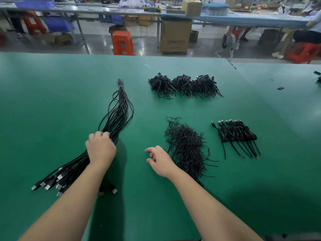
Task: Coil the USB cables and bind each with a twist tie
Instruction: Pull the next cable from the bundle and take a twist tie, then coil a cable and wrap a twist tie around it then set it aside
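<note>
The left hand is gripping the long bundle of USB cables lying on the green table. The right hand, fingers loosely curled, is probably holding nothing, beside the twist tie pile.

Your left hand covers the middle of the long cable bundle, so you cannot see which strands its fingers pinch. Your left forearm hides several plugs near the mat's near edge. Your right hand overlaps the near end of the twist tie pile. Both forearms run off the bottom edge. The dark bits at the mat's right edge are too small to identify.
</note>
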`<state>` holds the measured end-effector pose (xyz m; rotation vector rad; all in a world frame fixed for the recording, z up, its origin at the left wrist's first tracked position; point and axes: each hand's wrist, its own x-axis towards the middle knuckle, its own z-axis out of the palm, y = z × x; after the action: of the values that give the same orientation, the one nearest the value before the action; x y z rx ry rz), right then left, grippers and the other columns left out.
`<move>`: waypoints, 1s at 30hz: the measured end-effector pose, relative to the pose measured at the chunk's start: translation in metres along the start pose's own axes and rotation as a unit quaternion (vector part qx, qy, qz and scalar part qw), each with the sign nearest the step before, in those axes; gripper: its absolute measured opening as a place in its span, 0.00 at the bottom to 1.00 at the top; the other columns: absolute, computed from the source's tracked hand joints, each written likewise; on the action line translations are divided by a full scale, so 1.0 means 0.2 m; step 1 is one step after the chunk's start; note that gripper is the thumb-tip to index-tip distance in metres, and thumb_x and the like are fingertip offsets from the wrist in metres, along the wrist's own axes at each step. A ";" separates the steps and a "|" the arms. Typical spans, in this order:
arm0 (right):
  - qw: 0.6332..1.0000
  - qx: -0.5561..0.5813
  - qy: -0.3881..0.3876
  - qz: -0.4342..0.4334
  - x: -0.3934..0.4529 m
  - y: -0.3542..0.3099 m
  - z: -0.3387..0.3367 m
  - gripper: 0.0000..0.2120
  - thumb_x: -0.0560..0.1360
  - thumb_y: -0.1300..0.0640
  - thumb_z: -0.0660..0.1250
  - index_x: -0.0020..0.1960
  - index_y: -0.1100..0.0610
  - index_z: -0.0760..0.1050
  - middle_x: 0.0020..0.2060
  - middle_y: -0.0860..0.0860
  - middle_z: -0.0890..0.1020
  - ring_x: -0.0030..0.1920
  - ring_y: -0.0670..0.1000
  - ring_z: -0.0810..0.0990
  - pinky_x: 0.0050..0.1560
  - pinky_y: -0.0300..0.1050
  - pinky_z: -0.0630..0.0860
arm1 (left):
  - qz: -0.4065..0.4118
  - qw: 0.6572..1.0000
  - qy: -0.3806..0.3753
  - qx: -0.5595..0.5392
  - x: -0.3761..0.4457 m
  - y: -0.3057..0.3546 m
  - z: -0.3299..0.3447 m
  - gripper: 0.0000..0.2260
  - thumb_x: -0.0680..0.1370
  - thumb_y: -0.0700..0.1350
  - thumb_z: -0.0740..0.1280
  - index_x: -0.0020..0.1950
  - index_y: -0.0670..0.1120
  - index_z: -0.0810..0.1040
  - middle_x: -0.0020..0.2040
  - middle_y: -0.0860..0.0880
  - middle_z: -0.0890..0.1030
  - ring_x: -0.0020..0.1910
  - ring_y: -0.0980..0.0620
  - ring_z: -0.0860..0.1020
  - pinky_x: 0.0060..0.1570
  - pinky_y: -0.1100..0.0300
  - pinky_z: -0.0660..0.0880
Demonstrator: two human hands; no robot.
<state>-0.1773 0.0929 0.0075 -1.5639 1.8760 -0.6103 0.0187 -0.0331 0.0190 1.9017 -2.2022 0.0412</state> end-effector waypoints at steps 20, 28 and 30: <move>1.000 0.029 0.010 -0.004 0.00 0.01 0.01 0.15 0.81 0.56 0.64 0.67 0.52 0.75 0.47 0.42 0.70 0.43 0.42 0.72 0.53 0.38 0.69 | 0.075 0.994 0.022 -0.079 0.00 -0.04 -0.17 0.06 0.82 0.45 0.61 0.52 0.46 0.77 0.40 0.48 0.76 0.33 0.44 0.75 0.31 0.55 0.72; 0.999 0.038 0.022 -0.007 -0.01 0.01 0.01 0.22 0.81 0.56 0.63 0.74 0.50 0.67 0.46 0.43 0.70 0.42 0.43 0.70 0.57 0.45 0.72 | 0.111 0.968 -0.153 -0.163 -0.07 0.22 -0.25 0.16 0.78 0.39 0.61 0.65 0.47 0.76 0.56 0.46 0.81 0.41 0.47 0.78 0.43 0.55 0.77; 0.999 0.042 0.026 -0.003 -0.01 0.01 0.01 0.24 0.81 0.57 0.63 0.75 0.49 0.64 0.47 0.44 0.71 0.44 0.45 0.70 0.59 0.46 0.72 | 0.090 0.950 -0.204 -0.218 -0.09 0.26 -0.23 0.11 0.79 0.38 0.61 0.59 0.45 0.77 0.49 0.47 0.83 0.34 0.49 0.79 0.38 0.58 0.77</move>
<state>-0.1759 0.0948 0.0051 -1.5137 1.8582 -0.7294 -0.0226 0.0014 0.0677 1.5586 -2.3672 -0.8077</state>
